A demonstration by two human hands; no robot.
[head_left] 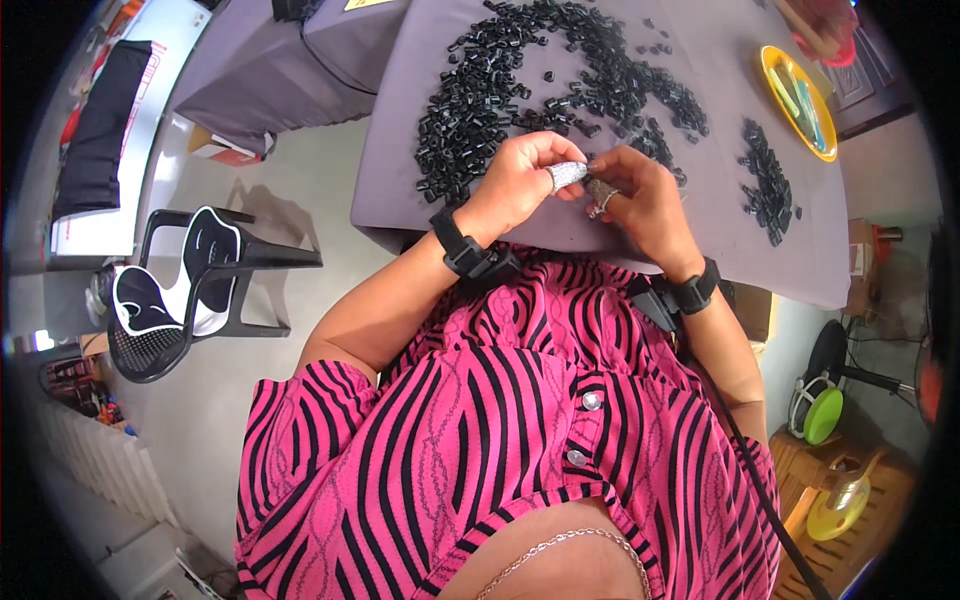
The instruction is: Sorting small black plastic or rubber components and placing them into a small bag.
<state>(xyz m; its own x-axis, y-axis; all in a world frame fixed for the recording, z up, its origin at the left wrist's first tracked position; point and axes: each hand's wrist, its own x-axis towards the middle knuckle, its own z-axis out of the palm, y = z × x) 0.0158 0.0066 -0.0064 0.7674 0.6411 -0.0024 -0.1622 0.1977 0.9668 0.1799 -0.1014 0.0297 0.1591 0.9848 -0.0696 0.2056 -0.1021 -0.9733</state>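
Observation:
Above the near edge of a cloth-covered table (400,150), my two hands meet with their fingertips almost touching. My left hand (512,182) is closed in a pinch, a pale silvery wrap round one of its digits. Opposite it, my right hand (648,200) pinches too, with a similar greyish wrap on a digit. Whatever lies between the fingertips is too small and covered to make out. Just beyond the hands spreads a large heap of small black plastic pieces (465,115). A smaller group of the same black pieces (767,185) lies to the right.
A yellow oval tray (773,62) holding light green and blue items sits at the far right of the table. Beyond it another person's arm (808,30) shows. On the floor to the left stands a black chair (262,258) with a black-and-white cushion. A wooden bench (868,525) is at lower right.

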